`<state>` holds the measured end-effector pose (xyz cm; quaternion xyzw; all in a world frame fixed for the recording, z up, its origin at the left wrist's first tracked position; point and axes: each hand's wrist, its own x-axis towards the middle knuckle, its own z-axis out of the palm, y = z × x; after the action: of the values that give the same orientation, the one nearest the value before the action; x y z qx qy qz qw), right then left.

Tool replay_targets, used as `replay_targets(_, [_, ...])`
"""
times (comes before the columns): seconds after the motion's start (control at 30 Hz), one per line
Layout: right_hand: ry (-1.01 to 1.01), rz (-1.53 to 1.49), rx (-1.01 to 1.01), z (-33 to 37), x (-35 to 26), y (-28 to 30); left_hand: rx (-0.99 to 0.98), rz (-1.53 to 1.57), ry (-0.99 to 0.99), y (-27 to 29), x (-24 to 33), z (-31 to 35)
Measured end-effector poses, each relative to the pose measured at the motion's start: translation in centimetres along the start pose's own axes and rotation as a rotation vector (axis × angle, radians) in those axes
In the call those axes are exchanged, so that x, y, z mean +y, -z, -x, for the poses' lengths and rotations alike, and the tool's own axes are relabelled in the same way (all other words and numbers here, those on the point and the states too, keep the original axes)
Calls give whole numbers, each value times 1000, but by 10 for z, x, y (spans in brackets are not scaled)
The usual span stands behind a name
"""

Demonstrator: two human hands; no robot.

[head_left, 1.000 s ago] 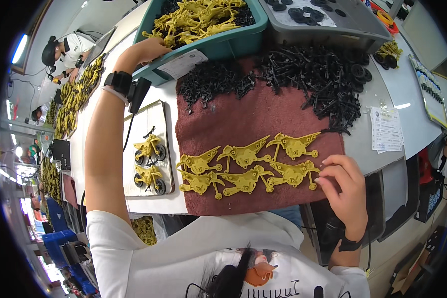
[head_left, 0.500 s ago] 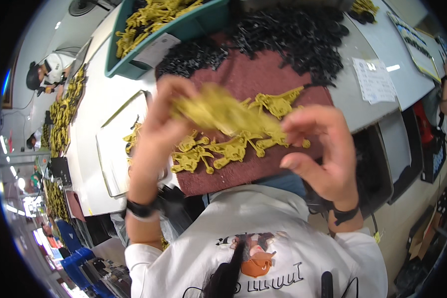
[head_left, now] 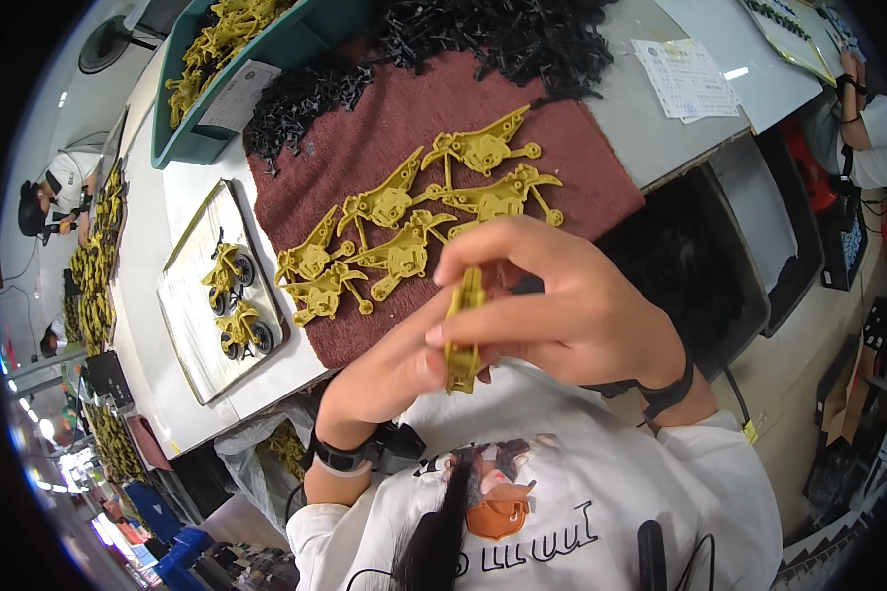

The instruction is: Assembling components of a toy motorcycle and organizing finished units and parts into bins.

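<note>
In front of my chest, both hands are closed round one yellow plastic toy motorcycle body (head_left: 461, 366), held upright and edge-on. My right hand (head_left: 591, 320) pinches it from the right, fingers bent over its top. Its lower part is gripped by my left hand (head_left: 389, 379), whose fingers are partly hidden behind the right. Just beyond lie several more yellow motorcycle bodies (head_left: 399, 251), spread in slanting rows on a dark red cloth (head_left: 572, 163).
Piles of small black plastic parts (head_left: 493, 39) cover the cloth's far edge. A green bin (head_left: 310, 44) of yellow parts stands far left. On a shallow tray (head_left: 182, 325) at left are two toy motorcycles (head_left: 235, 330) with black wheels. Printed papers (head_left: 685, 79) lie right; co-workers sit farther off.
My hands have come together and drawn in toward my chest, now on a single yellow body. The blurred yellow parts between them are gone from there; more bodies show on the cloth.
</note>
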<state>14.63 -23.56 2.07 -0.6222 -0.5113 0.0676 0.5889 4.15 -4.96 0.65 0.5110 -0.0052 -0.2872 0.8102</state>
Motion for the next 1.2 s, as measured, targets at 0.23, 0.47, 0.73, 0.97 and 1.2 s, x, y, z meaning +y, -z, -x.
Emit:
replay_targets(0.23, [-14,263,133,14,-11,0,263,-382,-198,-15,-7,-20])
replay_targets(0.47, [-22,90,36,31,-4,5,109,-392,-52,-18,2,-17])
replay_targets(0.73, [-152,-216,-33,29,7,27,7,-107,-7,-25,6,-25])
replay_targets(0.97, [-430,-336,606,44,31,102,232,-103,-284,6,1,4])
replay_targets(1.2, [-683,73,488,33,94,102,227,98,-421,8,6,-12])
